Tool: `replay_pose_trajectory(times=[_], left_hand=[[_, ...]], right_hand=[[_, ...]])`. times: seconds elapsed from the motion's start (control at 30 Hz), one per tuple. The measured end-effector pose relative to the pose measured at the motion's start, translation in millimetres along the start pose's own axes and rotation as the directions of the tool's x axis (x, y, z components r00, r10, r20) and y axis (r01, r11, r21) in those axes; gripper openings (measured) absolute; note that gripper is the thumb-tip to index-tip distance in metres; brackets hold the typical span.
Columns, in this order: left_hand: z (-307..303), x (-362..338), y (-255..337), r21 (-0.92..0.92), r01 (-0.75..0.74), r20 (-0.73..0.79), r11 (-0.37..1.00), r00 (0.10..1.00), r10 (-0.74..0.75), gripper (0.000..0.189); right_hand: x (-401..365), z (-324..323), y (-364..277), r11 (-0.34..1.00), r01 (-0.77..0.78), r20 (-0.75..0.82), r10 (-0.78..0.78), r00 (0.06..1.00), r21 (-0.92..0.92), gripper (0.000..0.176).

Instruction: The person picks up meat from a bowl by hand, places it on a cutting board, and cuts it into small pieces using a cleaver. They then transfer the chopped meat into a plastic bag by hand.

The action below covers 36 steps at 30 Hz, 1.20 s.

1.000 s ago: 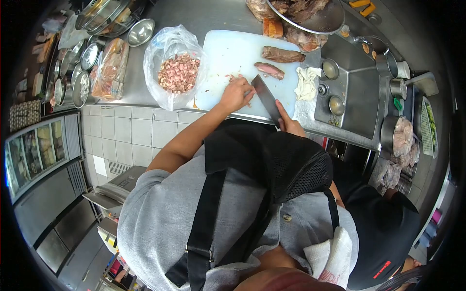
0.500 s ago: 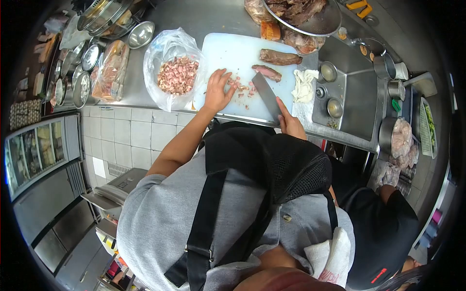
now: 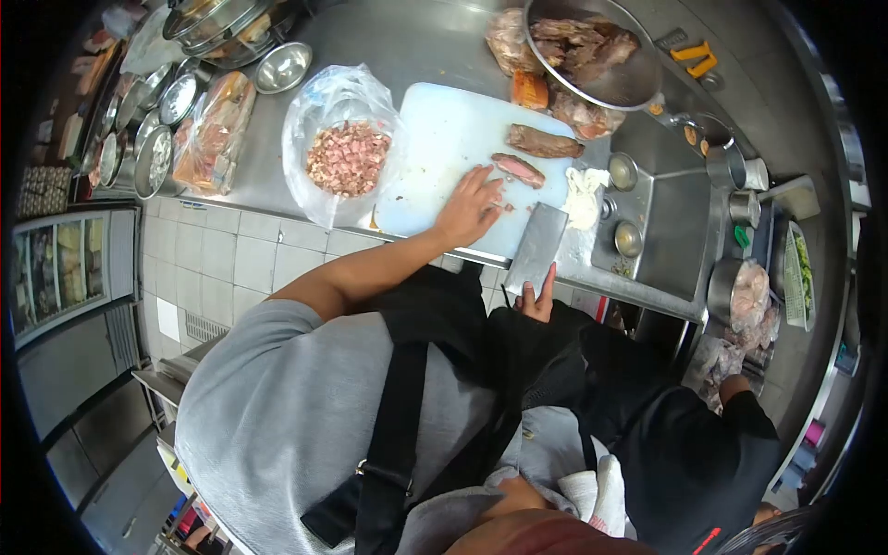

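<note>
My left hand (image 3: 469,211) lies on the white cutting board (image 3: 430,116), fingers stretched out, over a few small meat bits partly hidden beneath it. My right hand (image 3: 536,302) grips a broad-bladed cleaver (image 3: 537,248), whose blade spans the board's near right corner. Just past my left fingertips is a cut piece of meat (image 3: 518,170) with a pink inside. Behind that piece rests a longer brown piece of meat (image 3: 544,141). Left of the board, a clear plastic bag (image 3: 301,176) stands open around a heap of diced meat (image 3: 348,159).
A crumpled white cloth (image 3: 585,196) lies between the board and the sink (image 3: 668,227), which holds two small metal bowls. At the back right is a large metal bowl (image 3: 638,79) of meat. Another person in black (image 3: 703,444) is close on my right.
My left hand has moved right across the board, away from the bag. The cleaver has swung away from the cut meat to the near right corner. The view has shifted a little.
</note>
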<state>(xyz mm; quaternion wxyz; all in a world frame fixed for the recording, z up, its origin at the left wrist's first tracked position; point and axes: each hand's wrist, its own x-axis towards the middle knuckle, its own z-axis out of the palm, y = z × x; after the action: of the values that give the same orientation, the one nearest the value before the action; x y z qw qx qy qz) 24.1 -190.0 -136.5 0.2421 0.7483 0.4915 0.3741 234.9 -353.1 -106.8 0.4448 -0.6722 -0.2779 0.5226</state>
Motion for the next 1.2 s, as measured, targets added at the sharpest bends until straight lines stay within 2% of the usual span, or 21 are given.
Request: replay_pose_trajectory(times=[0.13, 0.2, 0.27, 0.33, 0.4, 0.47, 0.53, 0.6, 0.63, 0.67, 0.73, 0.77, 0.83, 0.87, 0.9, 0.93, 1.0, 1.07, 1.13, 1.17, 1.2], left_hand=[[2.9, 4.8, 4.5, 0.049, 0.008, 0.012, 0.999, 1.0, -0.009, 0.046], [1.8, 6.0, 2.8, -0.093, 0.052, -0.054, 0.994, 0.997, -0.057, 0.043], [-11.6, 12.6, -8.2, -0.104, 0.036, -0.146, 0.994, 0.988, -0.051, 0.037], [-45.7, 19.6, -12.0, -0.195, 0.003, -0.323, 0.981, 0.944, -0.068, 0.033], [-90.0, 33.3, -13.7, -0.14, -0.019, -0.49, 0.99, 0.87, -0.052, 0.029], [-142.6, 41.4, -18.6, -0.027, 0.021, -0.59, 0.999, 0.807, -0.033, 0.027], [-177.9, 46.1, -40.1, 0.028, 0.051, -0.639, 0.998, 0.769, -0.021, 0.026], [-204.2, 49.6, -67.8, -0.104, 0.108, -0.559, 0.989, 0.816, -0.148, 0.023], [-216.5, 47.0, -84.2, -0.098, 0.109, -0.564, 0.989, 0.813, -0.145, 0.023], [-227.6, 42.9, -102.3, -0.054, 0.111, -0.517, 0.992, 0.847, -0.123, 0.022], [-247.4, 32.6, -123.5, -0.009, 0.11, -0.471, 0.994, 0.876, -0.101, 0.021], [-255.4, 26.2, -130.4, 0.06, 0.212, -0.381, 0.975, 0.908, -0.174, 0.02], [-259.8, 13.1, -147.7, 0.137, 0.308, -0.288, 0.941, 0.922, -0.259, 0.02], [-257.5, 6.8, -157.6, 0.204, 0.348, -0.053, 0.915, 0.937, -0.345, 0.02], [-253.9, 2.0, -165.2, 0.28, 0.368, 0.178, 0.887, 0.888, -0.425, 0.021], [-250.9, -2.2, -164.7, 0.283, 0.368, 0.178, 0.886, 0.888, -0.425, 0.021], [-246.5, -9.6, -154.6, 0.434, 0.164, 0.115, 0.886, 0.965, -0.235, 0.031], [-251.7, -3.9, -142.4, 0.417, 0.229, 0.2, 0.88, 0.921, -0.335, 0.033], [-251.6, -6.1, -140.2, 0.296, 0.41, 0.107, 0.863, 0.883, -0.456, 0.027], [-254.1, -7.4, -140.4, 0.304, 0.405, 0.112, 0.862, 0.884, -0.454, 0.027], [-258.0, -9.2, -139.6, 0.182, 0.46, 0.089, 0.869, 0.872, -0.481, 0.026]], right_hand=[[5.9, 62.8, -0.4, 1.0, 0.023, 0.148, -0.02, 0.989, -0.019, 0.077], [-0.7, 96.1, -21.5, 0.99, -0.041, 0.277, 0.077, 0.958, -0.133, 0.081], [5.6, 112.6, -22.5, 0.996, 0.014, 0.321, 0.015, 0.947, -0.088, 0.079], [3.8, 125.3, -47.3, 0.972, 0.163, 0.441, -0.074, 0.894, -0.169, 0.077], [2.0, 147.2, -79.8, 0.945, 0.237, 0.465, -0.109, 0.878, -0.226, 0.075], [2.6, 166.2, -107.7, 0.811, 0.46, 0.599, -0.177, 0.781, -0.361, 0.072], [1.0, 178.8, -121.0, 0.804, 0.511, 0.632, -0.232, 0.74, -0.303, 0.071], [12.8, 178.0, -119.0, 0.764, 0.578, 0.688, -0.255, 0.679, -0.287, 0.071], [25.7, 175.6, -103.9, 0.71, 0.673, 0.679, -0.391, 0.621, -0.207, 0.071], [24.7, 168.8, -108.5, 0.71, 0.675, 0.682, -0.393, 0.616, -0.201, 0.071], [16.6, 145.7, -122.5, 0.833, 0.432, 0.603, -0.155, 0.782, -0.345, 0.072], [17.6, 131.3, -123.0, 0.872, 0.329, 0.568, -0.073, 0.82, -0.363, 0.073], [21.9, 104.1, -114.8, 0.905, 0.268, 0.502, -0.071, 0.862, -0.331, 0.072], [25.4, 90.7, -109.4, 0.933, 0.211, 0.434, -0.067, 0.898, -0.291, 0.072], [32.0, 76.8, -103.5, 0.941, 0.213, 0.421, -0.086, 0.903, -0.264, 0.073], [34.7, 62.7, -104.8, 0.941, 0.213, 0.422, -0.086, 0.902, -0.262, 0.073], [38.1, 38.2, -106.9, 0.942, 0.16, 0.376, -0.04, 0.926, -0.295, 0.074], [45.2, 21.0, -106.1, 0.931, 0.186, 0.359, -0.065, 0.931, -0.314, 0.073], [47.8, 10.2, -109.9, 0.907, 0.252, 0.405, -0.101, 0.909, -0.338, 0.072], [47.8, 5.3, -111.4, 0.888, 0.271, 0.403, -0.108, 0.909, -0.373, 0.071], [49.5, 3.1, -108.9, 0.892, 0.267, 0.401, -0.108, 0.91, -0.366, 0.071]])
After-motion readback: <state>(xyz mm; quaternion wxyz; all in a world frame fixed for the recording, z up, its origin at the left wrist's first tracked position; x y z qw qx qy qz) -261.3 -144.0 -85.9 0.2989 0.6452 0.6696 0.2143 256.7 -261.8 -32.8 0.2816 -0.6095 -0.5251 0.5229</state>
